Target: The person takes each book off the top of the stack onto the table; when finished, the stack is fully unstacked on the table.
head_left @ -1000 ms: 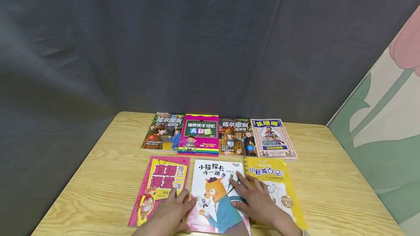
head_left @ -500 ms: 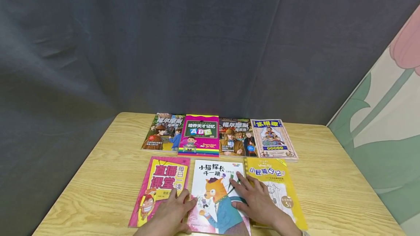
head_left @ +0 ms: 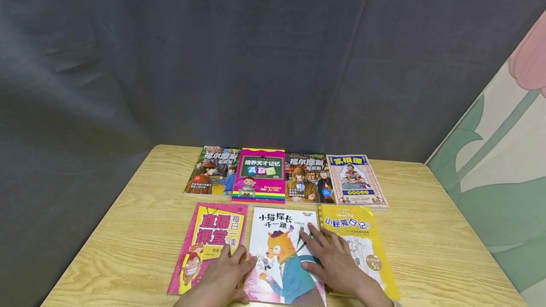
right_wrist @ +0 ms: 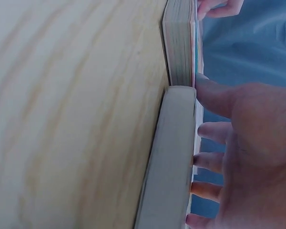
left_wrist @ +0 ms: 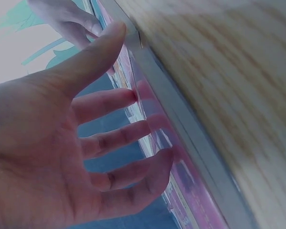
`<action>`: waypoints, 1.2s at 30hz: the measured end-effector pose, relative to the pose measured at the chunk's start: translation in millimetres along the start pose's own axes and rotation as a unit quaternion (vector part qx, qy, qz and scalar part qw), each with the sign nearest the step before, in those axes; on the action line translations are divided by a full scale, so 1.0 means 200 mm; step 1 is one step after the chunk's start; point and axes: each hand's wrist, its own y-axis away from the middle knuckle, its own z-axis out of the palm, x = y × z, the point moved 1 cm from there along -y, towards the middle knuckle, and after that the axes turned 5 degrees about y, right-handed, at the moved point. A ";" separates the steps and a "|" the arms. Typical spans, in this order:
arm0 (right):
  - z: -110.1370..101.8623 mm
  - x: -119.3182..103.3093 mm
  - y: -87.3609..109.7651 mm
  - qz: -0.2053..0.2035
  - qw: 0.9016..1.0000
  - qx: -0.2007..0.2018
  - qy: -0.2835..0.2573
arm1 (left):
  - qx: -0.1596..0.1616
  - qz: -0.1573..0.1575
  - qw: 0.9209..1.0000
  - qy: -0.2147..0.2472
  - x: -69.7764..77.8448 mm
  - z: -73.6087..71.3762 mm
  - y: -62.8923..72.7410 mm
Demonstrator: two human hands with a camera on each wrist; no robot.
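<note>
My left hand [head_left: 222, 276] rests its fingertips on a pink-and-yellow book [head_left: 187, 245], with the thumb at the left edge of a white picture book [head_left: 294, 269] showing an orange cat-like animal in a blue coat. Its fingers are spread and gently bent in the left wrist view, touching the pink cover [left_wrist: 186, 167]. Across the picture book's right side and a yellow book [head_left: 379, 250] lies my right hand [head_left: 334, 262], fingers spread. The right wrist view has its fingertips on the top of a book with a pale side [right_wrist: 169, 157]. Neither hand grips anything.
Behind these three, a row of books lies flat: a detective-style book [head_left: 213, 169], a magenta ABC book [head_left: 260, 191], another detective-style book [head_left: 304, 186] and a cream-bordered book [head_left: 360, 198]. A dark curtain [head_left: 256, 60] hangs behind the wooden table [head_left: 431, 250].
</note>
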 end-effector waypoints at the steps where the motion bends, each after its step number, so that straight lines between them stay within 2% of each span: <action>1: 0.00 0.00 0.00 0.000 1.000 0.001 0.001 | 0.001 0.001 1.000 0.001 0.00 0.00 0.00; 7: 0.00 0.00 0.00 0.001 1.000 0.004 0.003 | 0.009 0.008 1.000 -0.003 0.00 0.00 0.01; 15: 0.01 0.00 0.00 -0.001 1.000 0.007 0.002 | 0.001 -0.001 1.000 -0.003 0.00 0.00 0.00; 27: 0.01 0.01 0.00 0.005 1.000 0.001 0.006 | 0.007 0.006 1.000 -0.008 0.00 0.00 0.01; 36: 0.02 0.01 0.00 0.001 1.000 0.007 0.007 | 0.008 -0.006 1.000 -0.020 0.00 0.01 0.00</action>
